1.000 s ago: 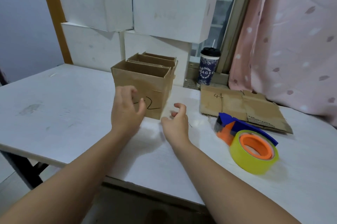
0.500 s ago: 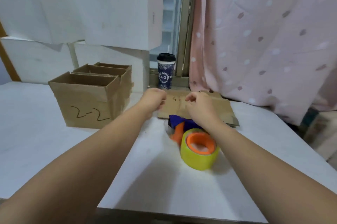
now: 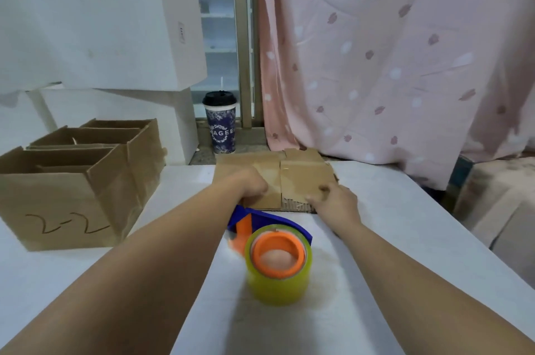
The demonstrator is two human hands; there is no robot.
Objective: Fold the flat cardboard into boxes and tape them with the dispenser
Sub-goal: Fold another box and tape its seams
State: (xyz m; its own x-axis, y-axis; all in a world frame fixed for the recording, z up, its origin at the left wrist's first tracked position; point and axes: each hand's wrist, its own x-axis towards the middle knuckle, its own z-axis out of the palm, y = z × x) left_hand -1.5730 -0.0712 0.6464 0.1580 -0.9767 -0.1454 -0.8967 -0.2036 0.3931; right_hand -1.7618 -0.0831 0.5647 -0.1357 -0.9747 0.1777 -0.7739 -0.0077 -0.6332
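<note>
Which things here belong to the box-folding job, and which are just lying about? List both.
Job: flat cardboard, gripped at its near edge by the left hand and right hand; tape dispenser; folded box marked 2-2.
Lying about: lidded cup; white foam boxes; pink curtain.

L hand (image 3: pixel 252 184), R hand (image 3: pixel 337 202): curled, fwd

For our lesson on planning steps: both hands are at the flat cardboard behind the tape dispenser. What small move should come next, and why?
Probably lift the flat cardboard clear: left hand and right hand grip its near edge, it lies unfolded, and the tape dispenser sits untouched.
</note>
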